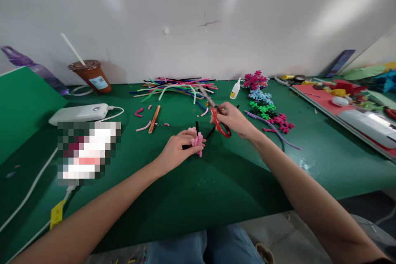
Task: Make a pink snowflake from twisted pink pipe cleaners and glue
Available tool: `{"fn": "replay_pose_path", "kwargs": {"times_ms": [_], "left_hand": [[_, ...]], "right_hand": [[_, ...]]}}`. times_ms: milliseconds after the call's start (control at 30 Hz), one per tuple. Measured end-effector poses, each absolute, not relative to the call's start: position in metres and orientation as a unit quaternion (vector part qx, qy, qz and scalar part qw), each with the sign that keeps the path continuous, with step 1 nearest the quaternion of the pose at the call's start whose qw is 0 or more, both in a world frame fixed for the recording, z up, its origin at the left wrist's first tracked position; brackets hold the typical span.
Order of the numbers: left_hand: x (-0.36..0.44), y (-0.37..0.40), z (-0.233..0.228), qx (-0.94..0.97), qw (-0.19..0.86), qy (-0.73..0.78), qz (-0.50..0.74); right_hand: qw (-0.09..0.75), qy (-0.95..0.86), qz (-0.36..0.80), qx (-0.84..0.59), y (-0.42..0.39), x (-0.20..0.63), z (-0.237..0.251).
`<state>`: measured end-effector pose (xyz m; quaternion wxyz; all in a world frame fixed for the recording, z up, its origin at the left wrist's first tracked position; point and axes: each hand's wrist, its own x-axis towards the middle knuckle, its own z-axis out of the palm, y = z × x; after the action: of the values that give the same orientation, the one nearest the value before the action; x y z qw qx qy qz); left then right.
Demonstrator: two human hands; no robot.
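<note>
Between the thumb and fingers of my left hand (pixel 177 151) is a pink pipe-cleaner shape (pixel 197 142), held low over the green table. Black pipe-cleaner ends (pixel 197 127) stick out of it. To its upper right, my right hand (pixel 232 119) grips a pair of scissors (pixel 220 123) by the red handles, blades pointing up and to the left. The blades are apart from the pink shape. Short pink offcuts (pixel 144 126) and an orange-brown stick (pixel 154 119) lie left of the hands.
Behind the hands lies a heap of coloured pipe cleaners (pixel 176 87). A small glue bottle (pixel 235 89) and finished fuzzy snowflakes (pixel 262 109) are at the right. A brown drink cup (pixel 93 76), a white power bank (pixel 78 113) and cables occupy the left side.
</note>
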<state>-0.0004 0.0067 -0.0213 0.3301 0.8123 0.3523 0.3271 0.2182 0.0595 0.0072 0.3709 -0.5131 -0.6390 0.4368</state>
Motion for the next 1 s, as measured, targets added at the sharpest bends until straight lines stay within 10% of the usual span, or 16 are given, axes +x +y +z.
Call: {"fn": "replay_pose_path", "kwargs": {"times_ms": [133, 400, 1000], "left_hand": [[0.0, 0.007, -0.02, 0.799, 0.349, 0.363, 0.329], [0.0, 0.006, -0.02, 0.795, 0.357, 0.366, 0.325], [-0.002, 0.009, -0.028, 0.797, 0.345, 0.363, 0.336]], "right_hand": [[0.259, -0.677, 0.447, -0.525, 0.054, 0.211, -0.002], [0.428, -0.627, 0.45, -0.47, 0.057, 0.214, 0.006], [0.413, -0.659, 0.55, -0.303, 0.009, 0.175, 0.0]]}}
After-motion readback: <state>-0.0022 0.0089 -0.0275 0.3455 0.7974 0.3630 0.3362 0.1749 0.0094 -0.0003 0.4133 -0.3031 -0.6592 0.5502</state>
